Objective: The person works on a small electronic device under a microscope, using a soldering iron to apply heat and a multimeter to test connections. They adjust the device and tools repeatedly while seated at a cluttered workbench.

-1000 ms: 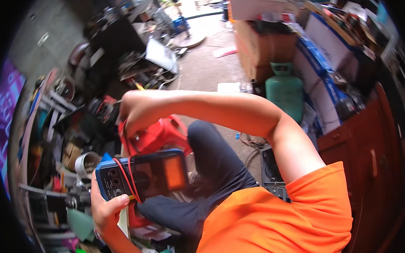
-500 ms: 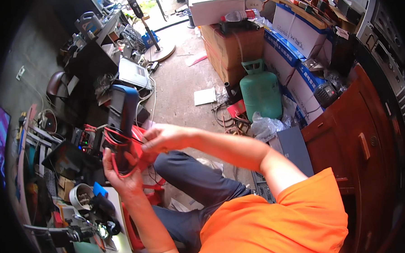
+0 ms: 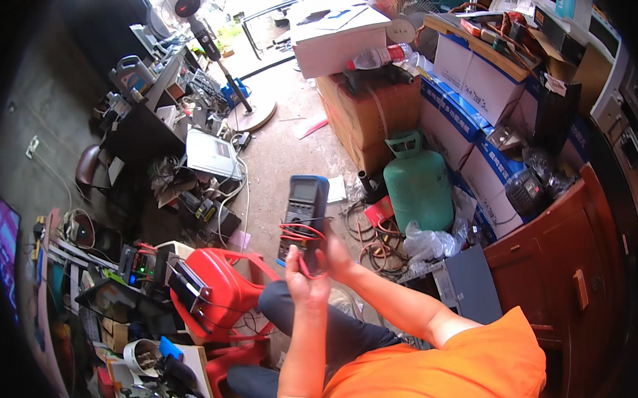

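A dark multimeter (image 3: 306, 194) with a blue rim stands tilted in front of me, its display side showing. Red and black test leads (image 3: 303, 232) are wound round its middle. My left hand (image 3: 309, 283) grips the meter's lower end, fingers closed, with a stretch of red lead running by the thumb. Close against the meter's right edge is my right hand (image 3: 341, 255), smeared by motion; whether its fingers hold the lead or the casing cannot be made out.
A red plastic stool (image 3: 216, 292) carrying a small dark device stands left of my knee. On the right are a green gas cylinder (image 3: 418, 184), a clear plastic bag (image 3: 431, 240) and a reddish wooden cabinet (image 3: 549, 260). Cables (image 3: 371, 250) lie on the floor ahead.
Both hands have carried the multimeter from the left over to the middle, and its display side has come into sight. My right hand has shifted to the meter's right edge. The red stool is uncovered.
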A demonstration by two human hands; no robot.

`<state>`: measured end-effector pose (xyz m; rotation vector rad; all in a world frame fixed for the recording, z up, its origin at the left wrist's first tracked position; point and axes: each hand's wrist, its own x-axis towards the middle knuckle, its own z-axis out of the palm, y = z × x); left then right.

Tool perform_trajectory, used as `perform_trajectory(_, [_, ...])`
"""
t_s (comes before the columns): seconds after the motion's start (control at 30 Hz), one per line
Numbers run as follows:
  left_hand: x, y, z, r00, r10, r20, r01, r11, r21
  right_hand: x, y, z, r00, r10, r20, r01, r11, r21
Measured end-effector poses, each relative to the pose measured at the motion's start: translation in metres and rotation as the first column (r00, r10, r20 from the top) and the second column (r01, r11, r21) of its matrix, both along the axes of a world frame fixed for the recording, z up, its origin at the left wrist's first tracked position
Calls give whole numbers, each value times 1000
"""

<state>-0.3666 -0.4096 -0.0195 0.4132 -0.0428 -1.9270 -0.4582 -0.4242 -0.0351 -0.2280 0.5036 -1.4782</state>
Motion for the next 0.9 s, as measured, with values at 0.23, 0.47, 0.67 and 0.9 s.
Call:
perform_trajectory(0.23, [-50, -12, -12, 981, 23, 192, 3, 991, -135, -52, -1, -4, 859, -274, -432, 150, 942, -300])
perform_trajectory(0.47, [-69, -23, -3, 965, 38, 259, 20, 976, -218, -90, -19, -13, 580, -157, -799, 97, 988, -124])
perform_trajectory(0.67, [-69, -33, 8, 990, -103, 97, 115, 986, -119, -87, -30, -15, 532, -486, -693, 221, 870, -440])
perform_trajectory(0.9, [-61, -40, -11, 989, -144, -14, 142, 985, -95, -76, -7, -45, 757, -299, -581, 256, 954, -157])
